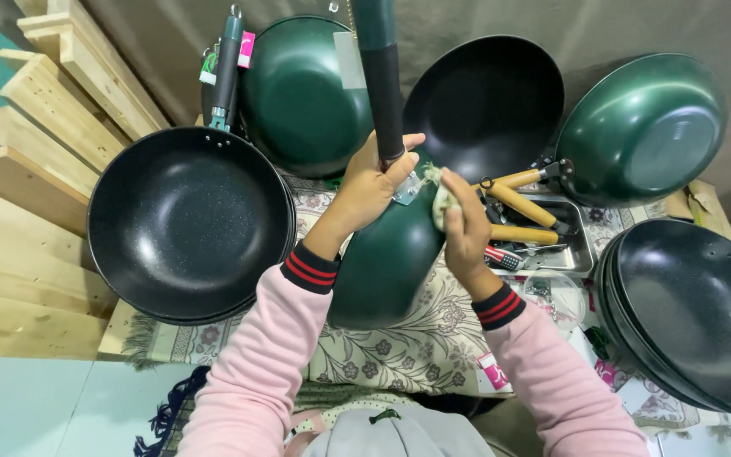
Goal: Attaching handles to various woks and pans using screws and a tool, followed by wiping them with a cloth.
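Observation:
My left hand [371, 182] grips the dark handle [385, 85] of a green pan [385, 258], which I hold tilted with its outer side facing me, above a patterned cloth [420, 347]. My right hand [464, 222] pinches a small pale rag [442, 196] and presses it against the pan's upper edge near the handle joint. Both sleeves are pink with red-and-black striped cuffs.
A black wok [188, 222] leans at the left beside pale wooden planks [27, 169]. Green pans [302, 89] [645, 127] and a black pan [484, 101] stand along the back wall. A metal tray [581, 254] holds wooden-handled tools. Stacked black pans [695, 317] sit at the right.

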